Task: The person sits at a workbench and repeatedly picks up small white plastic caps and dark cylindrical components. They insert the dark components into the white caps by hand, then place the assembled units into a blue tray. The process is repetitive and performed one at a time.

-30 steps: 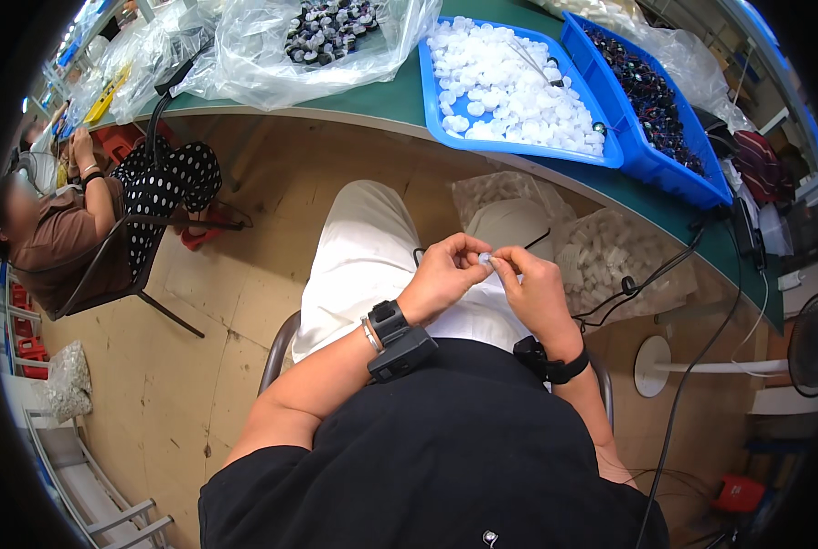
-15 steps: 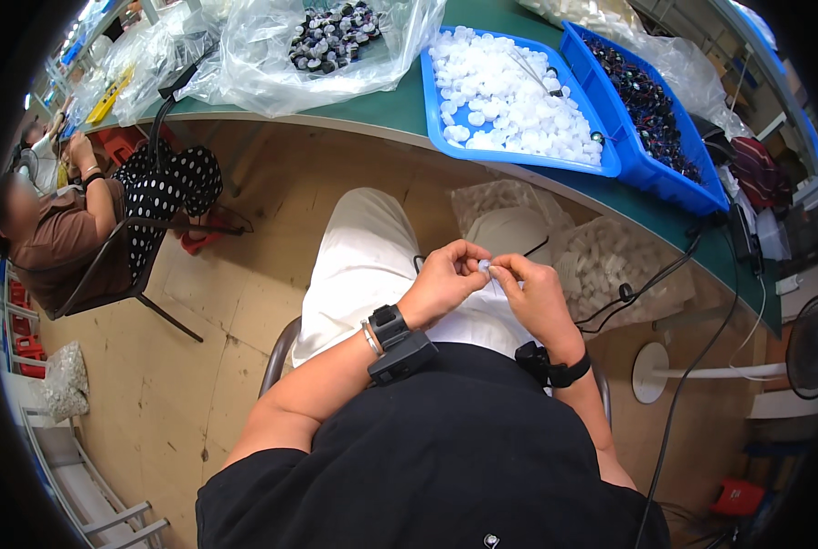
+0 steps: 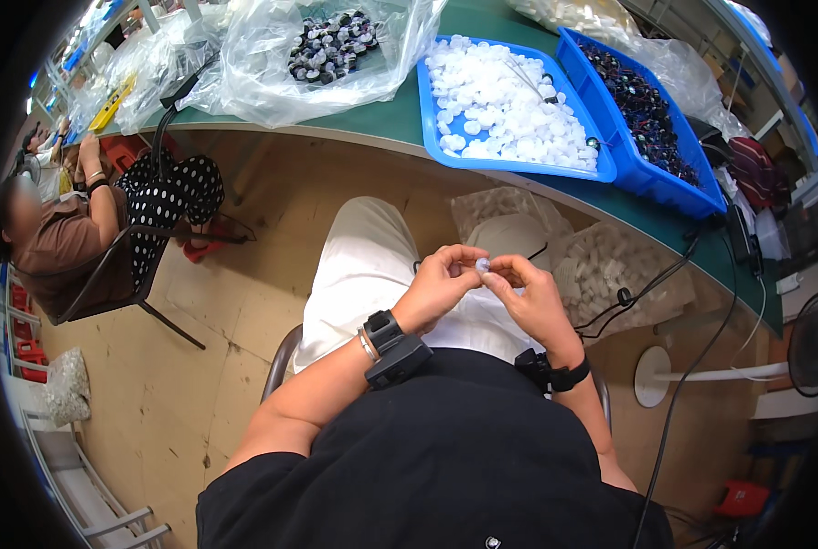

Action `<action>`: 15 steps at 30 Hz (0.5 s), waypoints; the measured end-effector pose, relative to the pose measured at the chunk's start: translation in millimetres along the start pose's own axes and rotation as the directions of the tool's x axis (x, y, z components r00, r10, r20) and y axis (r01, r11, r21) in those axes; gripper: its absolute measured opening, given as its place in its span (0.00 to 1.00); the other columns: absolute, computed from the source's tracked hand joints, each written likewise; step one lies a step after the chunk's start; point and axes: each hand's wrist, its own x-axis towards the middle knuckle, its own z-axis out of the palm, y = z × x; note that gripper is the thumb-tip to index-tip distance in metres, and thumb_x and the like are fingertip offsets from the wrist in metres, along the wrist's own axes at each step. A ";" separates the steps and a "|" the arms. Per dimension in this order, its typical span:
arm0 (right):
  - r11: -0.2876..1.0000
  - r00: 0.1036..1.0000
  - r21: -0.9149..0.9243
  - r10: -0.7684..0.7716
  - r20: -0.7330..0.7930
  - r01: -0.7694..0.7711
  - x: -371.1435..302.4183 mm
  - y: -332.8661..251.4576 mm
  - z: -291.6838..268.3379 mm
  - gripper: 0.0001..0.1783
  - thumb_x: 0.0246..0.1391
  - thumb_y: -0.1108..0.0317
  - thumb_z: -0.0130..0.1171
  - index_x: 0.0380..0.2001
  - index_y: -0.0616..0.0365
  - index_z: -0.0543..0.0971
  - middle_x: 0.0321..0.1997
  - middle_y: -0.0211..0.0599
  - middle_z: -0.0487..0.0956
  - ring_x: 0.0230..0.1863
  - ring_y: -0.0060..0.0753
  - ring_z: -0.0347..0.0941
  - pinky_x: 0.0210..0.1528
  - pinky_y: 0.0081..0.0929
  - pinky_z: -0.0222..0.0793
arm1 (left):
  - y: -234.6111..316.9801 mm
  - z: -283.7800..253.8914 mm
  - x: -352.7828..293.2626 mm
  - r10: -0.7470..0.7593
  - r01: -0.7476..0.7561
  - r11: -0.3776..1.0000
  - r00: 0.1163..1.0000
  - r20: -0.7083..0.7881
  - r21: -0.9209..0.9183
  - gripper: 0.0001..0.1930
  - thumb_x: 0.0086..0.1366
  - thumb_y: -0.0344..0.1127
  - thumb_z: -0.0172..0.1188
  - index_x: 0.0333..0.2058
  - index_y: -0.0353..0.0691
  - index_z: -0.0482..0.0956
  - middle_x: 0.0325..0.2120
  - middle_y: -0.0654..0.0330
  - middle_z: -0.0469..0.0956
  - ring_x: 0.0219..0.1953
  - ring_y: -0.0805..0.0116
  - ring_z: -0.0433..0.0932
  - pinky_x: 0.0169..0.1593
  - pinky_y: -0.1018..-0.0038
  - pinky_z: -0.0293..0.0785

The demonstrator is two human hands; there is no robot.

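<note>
Over my lap, my left hand (image 3: 441,285) and my right hand (image 3: 526,297) meet with closed fingertips on one small translucent round cap (image 3: 482,264). Both hands pinch it from opposite sides. Whether a dark part sits inside the cap is too small to tell. Ahead on the table, a shallow blue tray (image 3: 518,171) holds many white translucent caps (image 3: 482,87), with tweezers (image 3: 526,75) lying on them. Right of it stands a deeper blue bin (image 3: 651,174) full of small dark wired parts (image 3: 642,105).
A clear plastic bag (image 3: 244,73) with dark-and-white assembled pieces (image 3: 334,48) lies on the green table (image 3: 386,119). Bags of white pieces (image 3: 614,270) rest under the table. Cables (image 3: 692,256) hang at right, near a white fan (image 3: 651,375). Another person (image 3: 66,242) sits at left.
The fingers of both hands have shifted slightly around the cap, and more of it shows now. The cap stays pinched at nearly the same place.
</note>
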 end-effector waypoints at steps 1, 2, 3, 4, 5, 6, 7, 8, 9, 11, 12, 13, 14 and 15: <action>1.000 1.000 0.001 0.029 -0.013 -0.029 0.0 1.8 0.2 0.11 0.58 0.69 0.57 0.39 0.68 0.76 0.33 0.45 0.82 0.34 0.32 0.81 0.39 0.26 0.75 | 2.0 0.4 -1.1 -0.014 0.014 1.000 1.000 0.011 -0.005 0.15 0.62 0.28 0.59 0.47 0.31 0.73 0.40 0.58 0.77 0.43 0.72 0.77 0.50 0.75 0.72; 0.996 0.997 0.067 0.068 -0.024 -0.066 0.2 3.5 0.5 0.10 0.59 0.69 0.56 0.38 0.68 0.76 0.33 0.44 0.82 0.33 0.31 0.80 0.38 0.24 0.75 | 4.1 1.3 -2.8 -0.028 0.028 1.000 0.999 0.019 -0.009 0.15 0.62 0.28 0.59 0.48 0.31 0.73 0.42 0.57 0.77 0.45 0.71 0.77 0.51 0.75 0.73; 0.986 0.994 0.132 0.108 -0.032 -0.103 0.6 5.3 0.7 0.10 0.60 0.70 0.55 0.38 0.68 0.76 0.33 0.44 0.82 0.33 0.29 0.80 0.37 0.23 0.75 | 7.1 3.2 -4.7 -0.035 0.037 0.997 0.999 0.026 -0.072 0.16 0.62 0.28 0.59 0.48 0.31 0.73 0.42 0.57 0.77 0.44 0.71 0.77 0.51 0.74 0.73; 0.971 0.988 0.197 0.148 -0.037 -0.138 0.9 7.3 1.1 0.09 0.61 0.70 0.54 0.38 0.68 0.76 0.33 0.43 0.82 0.32 0.27 0.80 0.37 0.22 0.75 | 10.5 5.3 -6.7 -0.041 0.045 0.990 0.999 0.032 -0.134 0.16 0.62 0.28 0.59 0.48 0.31 0.73 0.42 0.57 0.77 0.44 0.71 0.77 0.51 0.74 0.73; 0.957 0.988 0.256 0.150 -0.031 -0.137 1.3 10.6 1.1 0.09 0.61 0.70 0.54 0.37 0.68 0.76 0.33 0.42 0.81 0.32 0.26 0.79 0.36 0.21 0.74 | 12.2 6.3 -7.2 -0.046 0.053 0.979 0.998 0.041 -0.195 0.16 0.62 0.28 0.59 0.48 0.31 0.73 0.42 0.57 0.77 0.44 0.71 0.78 0.51 0.74 0.73; 0.940 0.988 0.314 0.151 -0.025 -0.136 1.4 14.3 0.7 0.09 0.62 0.71 0.53 0.37 0.68 0.76 0.32 0.40 0.81 0.31 0.25 0.79 0.35 0.20 0.74 | 12.2 5.8 -6.9 -0.062 0.075 0.969 0.996 0.063 -0.234 0.15 0.62 0.28 0.59 0.48 0.31 0.73 0.42 0.57 0.77 0.44 0.71 0.78 0.51 0.74 0.74; 0.919 0.988 0.371 0.151 -0.018 -0.134 1.6 16.3 0.3 0.09 0.62 0.71 0.52 0.37 0.68 0.76 0.31 0.39 0.81 0.31 0.24 0.78 0.35 0.19 0.74 | 12.2 4.7 -6.8 -0.077 0.098 0.957 0.993 0.085 -0.272 0.15 0.63 0.28 0.59 0.48 0.31 0.73 0.42 0.57 0.77 0.44 0.71 0.78 0.51 0.74 0.74; 0.909 0.987 0.392 0.160 -0.013 -0.142 1.7 16.9 0.0 0.09 0.62 0.71 0.52 0.37 0.68 0.76 0.30 0.37 0.80 0.31 0.23 0.78 0.35 0.19 0.74 | 11.7 4.3 -6.7 -0.093 0.122 0.943 0.990 0.108 -0.309 0.15 0.63 0.28 0.59 0.48 0.31 0.73 0.42 0.58 0.77 0.44 0.71 0.78 0.51 0.74 0.74; 0.899 0.986 0.412 0.169 -0.008 -0.151 2.0 17.5 -0.3 0.09 0.63 0.71 0.51 0.37 0.68 0.76 0.29 0.36 0.80 0.30 0.23 0.78 0.34 0.19 0.74 | 11.4 4.6 -6.6 -0.097 0.126 0.940 0.989 0.108 -0.316 0.15 0.63 0.28 0.59 0.48 0.32 0.73 0.41 0.58 0.77 0.44 0.71 0.78 0.51 0.74 0.75; 0.888 0.983 0.429 0.182 0.006 -0.167 2.5 17.9 -1.0 0.08 0.62 0.72 0.52 0.38 0.68 0.75 0.30 0.35 0.80 0.30 0.23 0.77 0.34 0.19 0.74 | 11.3 5.2 -6.8 -0.103 0.133 0.935 0.989 0.107 -0.329 0.15 0.63 0.27 0.59 0.48 0.32 0.73 0.41 0.58 0.77 0.43 0.71 0.78 0.50 0.74 0.75; 0.887 0.982 0.426 0.187 0.015 -0.175 2.7 17.7 -1.3 0.08 0.62 0.72 0.52 0.38 0.68 0.75 0.31 0.35 0.79 0.30 0.22 0.77 0.34 0.19 0.74 | 10.1 4.9 -6.2 -0.103 0.127 0.939 0.991 0.091 -0.319 0.14 0.63 0.27 0.58 0.48 0.32 0.73 0.41 0.58 0.77 0.43 0.71 0.78 0.50 0.74 0.75; 0.887 0.981 0.424 0.191 0.023 -0.183 3.0 17.6 -1.4 0.08 0.61 0.72 0.53 0.38 0.68 0.74 0.32 0.35 0.79 0.30 0.22 0.77 0.34 0.19 0.74 | 8.1 4.1 -5.1 -0.102 0.120 0.943 0.992 0.076 -0.309 0.14 0.63 0.27 0.58 0.48 0.32 0.73 0.41 0.58 0.77 0.42 0.71 0.79 0.50 0.75 0.75; 0.893 0.980 0.418 0.196 -0.028 -0.167 2.8 18.0 -0.9 0.08 0.60 0.72 0.55 0.39 0.67 0.74 0.33 0.36 0.79 0.32 0.23 0.77 0.35 0.20 0.74 | 6.9 4.0 -4.4 -0.101 0.114 0.947 0.993 0.060 -0.299 0.14 0.63 0.27 0.58 0.47 0.32 0.73 0.41 0.58 0.77 0.42 0.71 0.79 0.50 0.75 0.75; 0.899 0.976 0.411 0.201 -0.079 -0.152 2.5 18.5 0.6 0.09 0.58 0.72 0.57 0.39 0.67 0.73 0.34 0.36 0.79 0.33 0.24 0.77 0.36 0.20 0.74 | 6.9 4.2 -4.2 -0.103 0.116 0.948 0.993 0.058 -0.297 0.14 0.63 0.27 0.58 0.47 0.32 0.73 0.40 0.58 0.77 0.41 0.71 0.79 0.50 0.75 0.76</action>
